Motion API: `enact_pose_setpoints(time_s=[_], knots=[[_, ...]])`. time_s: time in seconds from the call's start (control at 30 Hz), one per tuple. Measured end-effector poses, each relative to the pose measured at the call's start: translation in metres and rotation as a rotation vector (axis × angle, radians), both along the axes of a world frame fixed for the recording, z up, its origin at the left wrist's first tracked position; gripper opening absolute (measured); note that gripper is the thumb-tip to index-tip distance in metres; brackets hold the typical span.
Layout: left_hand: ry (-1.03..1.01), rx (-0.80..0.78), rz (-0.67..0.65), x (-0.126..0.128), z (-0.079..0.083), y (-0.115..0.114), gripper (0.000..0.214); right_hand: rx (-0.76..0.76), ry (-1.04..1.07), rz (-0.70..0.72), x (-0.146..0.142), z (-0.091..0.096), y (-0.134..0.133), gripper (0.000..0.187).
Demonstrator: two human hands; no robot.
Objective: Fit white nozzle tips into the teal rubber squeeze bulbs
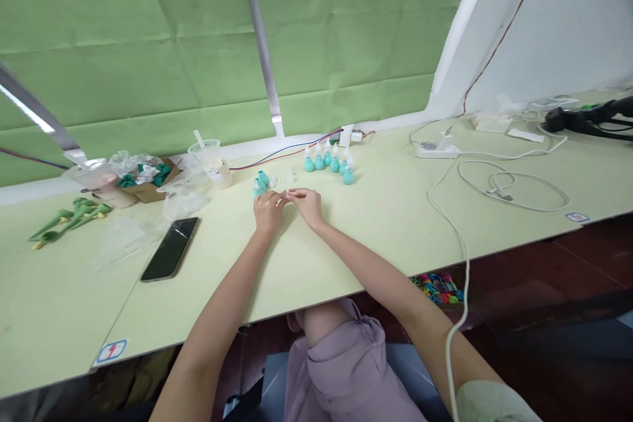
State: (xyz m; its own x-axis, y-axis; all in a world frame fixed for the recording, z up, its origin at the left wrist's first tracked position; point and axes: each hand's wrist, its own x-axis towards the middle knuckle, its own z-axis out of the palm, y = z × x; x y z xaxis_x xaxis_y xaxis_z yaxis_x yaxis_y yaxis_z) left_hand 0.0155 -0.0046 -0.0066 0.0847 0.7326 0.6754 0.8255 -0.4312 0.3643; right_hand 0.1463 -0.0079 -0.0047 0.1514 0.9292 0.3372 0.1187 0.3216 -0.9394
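My left hand [268,211] and my right hand [307,206] meet over the table, fingertips pinched together. Between them is a small whitish piece [288,195], too small to make out in detail. Just beyond my left hand stand a few turquoise squeeze bottles [262,178], partly hidden by my fingers. Beside those lie several small white parts [287,177]. Farther back to the right, several turquoise bottles with pointed white tips [335,163] stand upright in a group.
A phone [171,249] lies at the left, near plastic bags [185,194], a plastic cup [211,165], an open cardboard box [151,190] and green, pipe-shaped pieces [74,217]. A white cable [457,227] runs from a power strip [438,148] over the right table edge, across my right arm.
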Motion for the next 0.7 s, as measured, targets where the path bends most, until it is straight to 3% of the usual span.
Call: enact_pose_setpoints(time_s=[0.17,0.7], knots=[[-0.033,-0.016,-0.002,0.000,-0.001,0.001,0.019,-0.129,0.046,0.058,0.005,-0.002,0.006,0.013],[-0.097,-0.013,0.011,0.003,0.000,-0.001,0.013,-0.063,-0.037,0.040,0.005,0.000,0.004,0.017]])
